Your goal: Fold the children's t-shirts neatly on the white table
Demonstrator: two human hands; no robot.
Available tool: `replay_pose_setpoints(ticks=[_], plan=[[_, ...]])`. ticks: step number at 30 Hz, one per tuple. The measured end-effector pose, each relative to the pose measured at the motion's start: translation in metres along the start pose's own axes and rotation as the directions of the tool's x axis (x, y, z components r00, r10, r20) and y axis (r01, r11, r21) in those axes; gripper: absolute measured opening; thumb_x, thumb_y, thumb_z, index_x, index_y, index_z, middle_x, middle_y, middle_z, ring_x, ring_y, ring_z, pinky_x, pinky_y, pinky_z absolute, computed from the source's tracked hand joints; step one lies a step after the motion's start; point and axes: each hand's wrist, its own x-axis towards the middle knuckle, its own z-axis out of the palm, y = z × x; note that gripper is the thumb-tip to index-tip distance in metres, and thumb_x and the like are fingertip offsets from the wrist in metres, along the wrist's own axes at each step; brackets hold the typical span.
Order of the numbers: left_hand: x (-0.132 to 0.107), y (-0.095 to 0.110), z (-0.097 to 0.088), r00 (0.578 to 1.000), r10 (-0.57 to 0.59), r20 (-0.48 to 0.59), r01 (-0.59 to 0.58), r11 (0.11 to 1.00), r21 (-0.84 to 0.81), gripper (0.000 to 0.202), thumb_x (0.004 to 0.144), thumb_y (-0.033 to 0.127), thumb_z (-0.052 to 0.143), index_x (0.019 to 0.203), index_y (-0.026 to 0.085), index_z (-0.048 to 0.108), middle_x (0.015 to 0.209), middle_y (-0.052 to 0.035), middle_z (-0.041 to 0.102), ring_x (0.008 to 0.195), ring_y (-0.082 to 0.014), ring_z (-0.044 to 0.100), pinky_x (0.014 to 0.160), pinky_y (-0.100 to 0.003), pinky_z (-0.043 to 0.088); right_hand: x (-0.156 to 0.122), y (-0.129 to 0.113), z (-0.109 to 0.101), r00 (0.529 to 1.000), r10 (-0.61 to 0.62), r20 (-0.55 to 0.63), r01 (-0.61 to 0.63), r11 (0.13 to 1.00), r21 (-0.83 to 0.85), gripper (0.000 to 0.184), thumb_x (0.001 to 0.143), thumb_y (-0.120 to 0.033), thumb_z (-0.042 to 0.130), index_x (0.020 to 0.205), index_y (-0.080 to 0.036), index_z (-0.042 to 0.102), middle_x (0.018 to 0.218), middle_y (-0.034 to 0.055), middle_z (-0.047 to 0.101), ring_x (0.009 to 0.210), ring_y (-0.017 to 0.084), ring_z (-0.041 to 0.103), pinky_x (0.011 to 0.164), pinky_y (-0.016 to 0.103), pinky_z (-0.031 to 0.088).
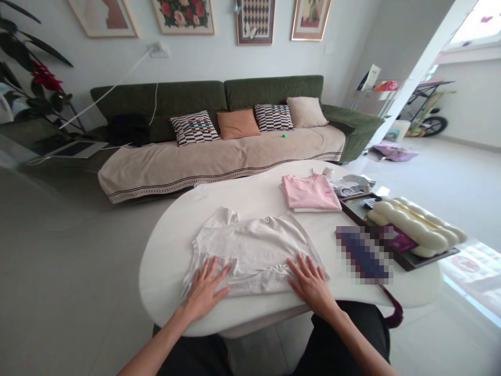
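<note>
A light grey shirt (258,245) lies spread sideways on the white table (164,261), its near edge partly folded over and wrinkled. My left hand (206,290) rests flat with spread fingers on the shirt's near left part. On the near right part lies my right hand (311,282), its fingers also spread and pressing on the cloth. Neither hand grips anything. Farther back on the table sits a pink folded shirt (311,192) on top of other pale folded cloth.
At the table's right stands a dark tray (407,263) bearing a cream puffy box (415,224). A blurred-out dark object (364,256) with a strap lies left of it. A silvery crumpled packet (352,184) is behind. Beyond the table is a green sofa (274,89) with cushions.
</note>
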Motion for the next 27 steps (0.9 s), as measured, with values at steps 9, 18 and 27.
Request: replay_pose_setpoints(ticks=[9, 18, 27], plan=[[0.135, -0.067, -0.078, 0.881, -0.469, 0.069, 0.409, 0.679, -0.61, 0.031, 0.078, 0.027, 0.052, 0.105, 0.014, 0.058, 0.112, -0.0098, 0.059, 0.086, -0.0182, 0.061, 0.074, -0.025, 0.045, 0.131, 0.048, -0.044, 0.992, 0.107, 0.071, -0.122, 0.959, 0.256, 0.024, 0.078, -0.027, 0.042, 0.074, -0.017, 0.064, 0.076, 0.0084, 0.066, 0.073, 0.02, 0.061, 0.068, 0.028, 0.043], [0.214, -0.096, -0.055, 0.754, -0.582, 0.306, 0.615, 0.46, -0.641, 0.028, 0.072, 0.015, 0.059, 0.099, 0.009, 0.053, 0.077, -0.0053, 0.061, 0.052, -0.0096, 0.058, 0.048, -0.018, 0.041, 0.227, 0.062, -0.012, 0.955, 0.29, 0.071, -0.298, 0.92, 0.253, 0.04, 0.064, -0.01, 0.049, 0.103, -0.012, 0.056, 0.094, 0.0114, 0.064, 0.083, 0.02, 0.058, 0.07, 0.026, 0.04], [0.207, -0.098, -0.085, 0.778, -0.405, 0.48, 0.62, 0.373, -0.69, 0.028, 0.069, 0.025, 0.065, 0.093, 0.015, 0.054, 0.09, -0.0058, 0.062, 0.064, -0.0134, 0.063, 0.057, -0.021, 0.045, 0.238, 0.065, -0.016, 0.913, 0.345, 0.218, -0.407, 0.811, 0.42, 0.009, 0.062, -0.012, 0.053, 0.07, -0.015, 0.055, 0.056, 0.0038, 0.059, 0.064, 0.02, 0.061, 0.057, 0.026, 0.041]])
